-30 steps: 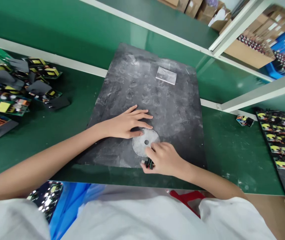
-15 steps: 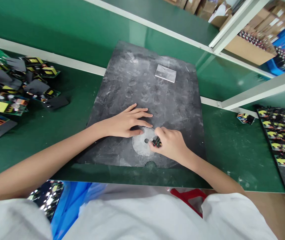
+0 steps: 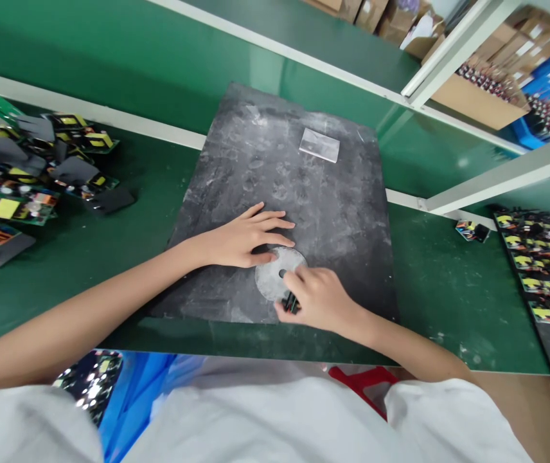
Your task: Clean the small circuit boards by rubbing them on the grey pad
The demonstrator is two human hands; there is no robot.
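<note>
Evidently light and rigid, the small black-and-red component (image 3: pixel 289 302) is pinched in the fingertips of the right hand (image 3: pixel 320 299) at the 5 o'clock edge of the grey disc (image 3: pixel 271 281). It is best gripped by its body, since any leads would likely bend. The left hand (image 3: pixel 241 238) lies spread flat at the disc's 10 o'clock, on a scuffed dark mat (image 3: pixel 265 148). Circuit boards (image 3: pixel 19 173) pile at 9 and 3 o'clock on the green bench (image 3: pixel 87 257).

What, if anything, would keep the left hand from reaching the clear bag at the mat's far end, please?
Likely nothing, so yes: the left hand lies open on the mat, bare surface before the bag.
</note>
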